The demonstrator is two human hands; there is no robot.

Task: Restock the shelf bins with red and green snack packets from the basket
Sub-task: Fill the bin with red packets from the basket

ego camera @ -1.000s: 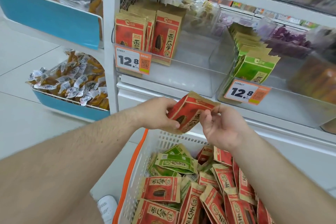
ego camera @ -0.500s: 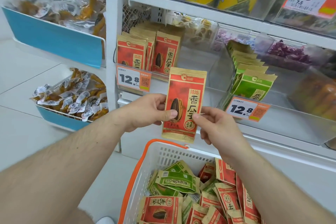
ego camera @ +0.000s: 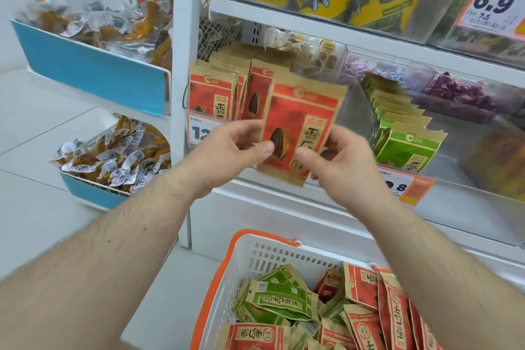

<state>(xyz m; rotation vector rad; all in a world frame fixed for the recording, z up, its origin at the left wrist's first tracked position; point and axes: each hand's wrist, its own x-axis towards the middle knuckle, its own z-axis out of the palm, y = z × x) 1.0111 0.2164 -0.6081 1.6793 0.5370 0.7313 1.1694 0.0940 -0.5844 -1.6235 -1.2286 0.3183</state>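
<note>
Holding one red packet (ego camera: 298,128) upright in front of the shelf, I had my left hand (ego camera: 227,153) pinching its lower left edge, thumb on the printed face, and my right hand (ego camera: 338,162) pinching the lower right edge the same way, so both grips were closed on that single packet. It sat just ahead of the red bin (ego camera: 199,111), where other red packets already stood in a row, and well left of the green bin (ego camera: 443,156) with its green packets (ego camera: 409,148). The basket (ego camera: 244,261) waited below, holding a jumble of both colours. I judged the main risk to be the insertion: the front of the red row looked tightly packed, and pushing the packet down there could crumple it or knock the standing ones askew. With only thumb-and-finger holds near the bottom edge, the tall top might also flop forward or catch on the clear bin wall, and a slip would drop it back toward the basket or onto the floor.
</note>
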